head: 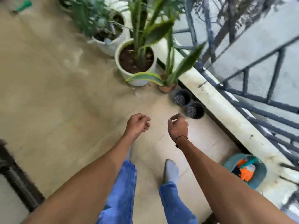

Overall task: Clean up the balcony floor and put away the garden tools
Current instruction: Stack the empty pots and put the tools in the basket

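Teal bucket (257, 175) by ledge already held orange tools (246, 173). Balcony floor (56, 94) looked mostly swept, I judged. Left hand (138, 124) and right hand (178, 126) hung loosely curled, empty.

My arms are bare from the elbow down, no sleeves in view. My right hand (177, 126) has a thin black cord bracelet (181, 137) round the wrist, with a small knot or bead hanging at its inner side. My left hand (137, 125) has nothing on the wrist, and I see no rings on either hand. Below the bracelet: blue denim jeans (119, 191), faded, hems loose and slightly frayed. A light grey sock (171, 170) covers the foot below the bracelet; the other foot is mostly hidden behind my left forearm.
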